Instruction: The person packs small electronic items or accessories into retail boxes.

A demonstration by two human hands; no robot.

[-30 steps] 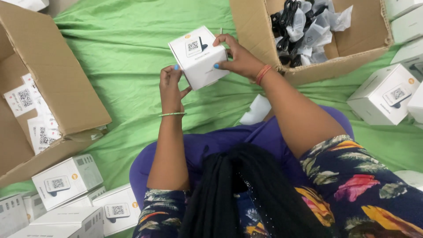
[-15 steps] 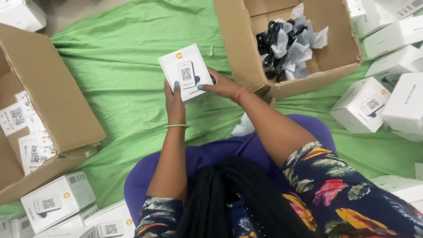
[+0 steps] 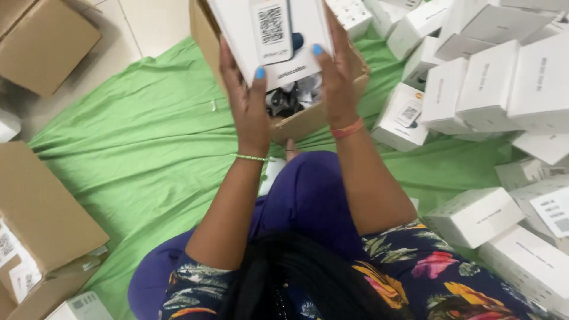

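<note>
White carton (image 3: pixel 267 35) with a square code label, gripped between left hand (image 3: pixel 249 104) and right hand (image 3: pixel 335 83), fingers closed on its sides. Beneath the fingers: open cardboard box (image 3: pixel 308 121) holding dark bagged items (image 3: pixel 290 98).

Two hands, left (image 3: pixel 249 104) and right (image 3: pixel 335 83). One white box (image 3: pixel 267 35) at top centre. Three brown cartons: upper left (image 3: pixel 44 41), lower left (image 3: pixel 41 213), top centre (image 3: pixel 296 121). One green sheet (image 3: pixel 148 154).
</note>
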